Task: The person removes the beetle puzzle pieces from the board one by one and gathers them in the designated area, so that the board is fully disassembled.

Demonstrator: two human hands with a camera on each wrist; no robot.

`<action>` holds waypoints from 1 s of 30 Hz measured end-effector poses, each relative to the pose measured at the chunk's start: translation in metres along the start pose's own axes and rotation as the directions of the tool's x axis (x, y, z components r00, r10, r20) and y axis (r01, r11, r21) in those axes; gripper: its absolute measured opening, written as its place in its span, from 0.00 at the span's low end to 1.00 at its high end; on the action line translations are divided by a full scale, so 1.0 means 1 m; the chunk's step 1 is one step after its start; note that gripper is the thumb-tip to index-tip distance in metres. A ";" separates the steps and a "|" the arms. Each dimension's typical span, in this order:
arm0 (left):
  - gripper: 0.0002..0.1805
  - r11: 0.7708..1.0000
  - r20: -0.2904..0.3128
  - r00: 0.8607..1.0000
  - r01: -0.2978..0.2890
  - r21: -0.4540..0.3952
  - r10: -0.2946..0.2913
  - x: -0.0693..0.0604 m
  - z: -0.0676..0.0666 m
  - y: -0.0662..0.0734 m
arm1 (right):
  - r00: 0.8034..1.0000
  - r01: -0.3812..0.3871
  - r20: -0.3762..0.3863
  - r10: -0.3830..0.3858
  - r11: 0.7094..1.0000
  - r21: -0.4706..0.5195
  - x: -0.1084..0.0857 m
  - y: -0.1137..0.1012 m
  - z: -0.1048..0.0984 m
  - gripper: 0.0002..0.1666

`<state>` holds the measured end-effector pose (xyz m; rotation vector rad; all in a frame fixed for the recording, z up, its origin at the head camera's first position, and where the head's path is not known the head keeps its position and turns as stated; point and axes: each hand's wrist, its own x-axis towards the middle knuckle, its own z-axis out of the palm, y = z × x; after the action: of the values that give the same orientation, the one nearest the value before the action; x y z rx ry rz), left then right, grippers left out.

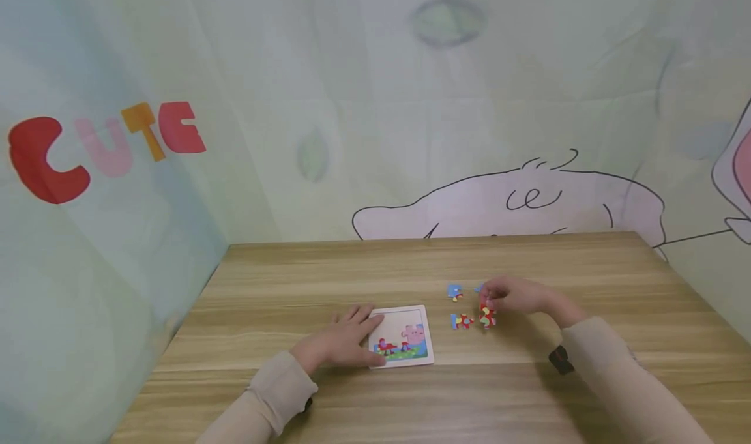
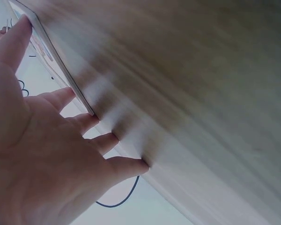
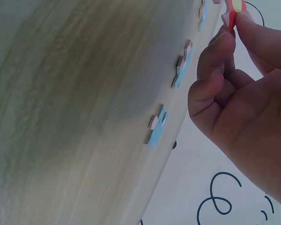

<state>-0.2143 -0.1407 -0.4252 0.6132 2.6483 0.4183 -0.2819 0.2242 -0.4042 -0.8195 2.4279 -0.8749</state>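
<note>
A small square jigsaw puzzle board [image 1: 396, 320] with a white rim lies on the table, its lower part filled with joined pieces showing a pink pig's head and red shapes on green. Across its left edge rests my left hand [image 1: 346, 340], fingers spread, thumb near the bottom corner; in the left wrist view some fingertips [image 2: 113, 137] touch the tabletop. To the right of the board, my right hand [image 1: 516, 295] pinches a red and yellow puzzle piece [image 3: 235, 11] between thumb and forefinger. That piece is seen edge-on in the right wrist view, raised off the table.
Loose pieces lie between board and right hand: a blue one [image 1: 454, 291], and a blue and red one [image 1: 462, 321] nearer me. Another blue piece [image 1: 478, 289] is partly covered by the right fingers. Behind the wooden table [image 1: 328, 261] hangs a printed cloth [image 1: 293, 105].
</note>
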 end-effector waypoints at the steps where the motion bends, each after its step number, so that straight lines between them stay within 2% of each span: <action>1: 0.46 1.000 0.001 1.000 0.001 0.001 -0.001 0.000 0.000 0.000 | 1.000 -0.011 0.005 0.011 1.000 0.000 0.000 0.001 0.000 0.04; 6: 0.47 1.000 0.005 1.000 0.006 0.011 -0.006 0.000 0.000 0.001 | 0.999 -0.047 0.019 0.047 0.999 -0.006 -0.002 0.000 0.003 0.04; 18: 0.47 1.000 0.004 1.000 0.007 0.010 -0.007 0.000 0.000 0.001 | 0.996 -0.091 -0.014 0.091 0.993 -0.075 0.003 0.003 0.009 0.08; 30: 0.47 1.000 0.000 1.000 0.014 0.018 -0.014 0.000 0.001 0.001 | 0.995 -0.096 -0.040 0.093 0.992 -0.087 0.005 0.006 0.013 0.07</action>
<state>-0.2136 -0.1398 -0.4257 0.5998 2.6576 0.3914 -0.2803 0.2193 -0.4183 -0.7186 2.5302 -0.7566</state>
